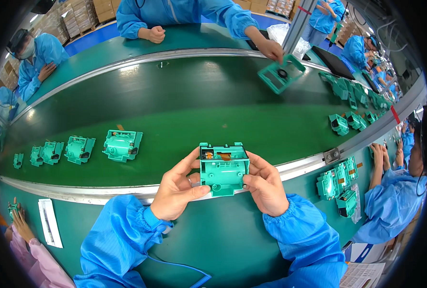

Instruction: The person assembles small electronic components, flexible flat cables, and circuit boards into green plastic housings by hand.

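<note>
Between my two hands is a green plastic housing [224,174], held up at the near rail of the conveyor. Its upper part has a dark-edged slot with an orange flex strip inside; a rounded hollow and a small ring show lower down. My left hand [177,188] grips the left side, thumb at the lower corner, a ring on one finger. My right hand [266,185] pinches the right side, its thumb on the front edge. Both sleeves are blue, and a coiled blue cord [194,274] trails from my left cuff.
Similar green housings [122,145] line the conveyor belt [184,110] at left; more housings [339,124] lie at right. Across it, a co-worker's hand [271,49] holds a green frame [281,75]. Several housings [337,181] sit beside another worker at right. A white paper [50,222] lies at left.
</note>
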Motion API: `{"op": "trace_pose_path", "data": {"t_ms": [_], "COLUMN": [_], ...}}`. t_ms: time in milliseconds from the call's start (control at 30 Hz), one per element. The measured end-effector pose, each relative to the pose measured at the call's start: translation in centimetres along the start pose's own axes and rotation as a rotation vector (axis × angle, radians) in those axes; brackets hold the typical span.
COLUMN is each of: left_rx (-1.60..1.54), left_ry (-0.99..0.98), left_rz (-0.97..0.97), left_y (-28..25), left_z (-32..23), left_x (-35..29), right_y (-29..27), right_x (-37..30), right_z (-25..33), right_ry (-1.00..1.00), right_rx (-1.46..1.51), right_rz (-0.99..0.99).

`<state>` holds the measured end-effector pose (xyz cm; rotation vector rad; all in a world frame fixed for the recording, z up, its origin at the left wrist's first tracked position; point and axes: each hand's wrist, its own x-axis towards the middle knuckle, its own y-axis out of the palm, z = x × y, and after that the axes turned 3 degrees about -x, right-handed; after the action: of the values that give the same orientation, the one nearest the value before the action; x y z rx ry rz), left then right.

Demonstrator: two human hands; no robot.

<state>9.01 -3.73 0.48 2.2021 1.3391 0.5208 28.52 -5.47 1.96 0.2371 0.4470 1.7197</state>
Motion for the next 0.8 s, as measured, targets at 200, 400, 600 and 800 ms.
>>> {"op": "trace_pose_path", "data": {"t_ms": [200,400,600,800], "left_rx": [-0.091,-0.182,-0.145,-0.042], "left_ry": [-0.024,-0.092,-0.046,0.016], "left_rz": [-0.027,-0.074,0.027,0.114], "left_y": [-0.1,0.2,-0.1,-0.2], "left_z": [0.1,-0.6,-0.1,-0.3], "left_x": [-0.1,0.0,-0.2,-0.2], "right_y": [-0.1,-0.5,-1.2,-2.2], "right_x": [0.2,0.4,0.5,0.6], "right_z": [0.1,-0.6,-0.7,-1.2], "right_ry": [0.050,0.015,0.023,0.007], "right_rx": [0.076,0.160,0.219,0.253], "right_rz": [0.028,0.138,0.257,0.365]}}
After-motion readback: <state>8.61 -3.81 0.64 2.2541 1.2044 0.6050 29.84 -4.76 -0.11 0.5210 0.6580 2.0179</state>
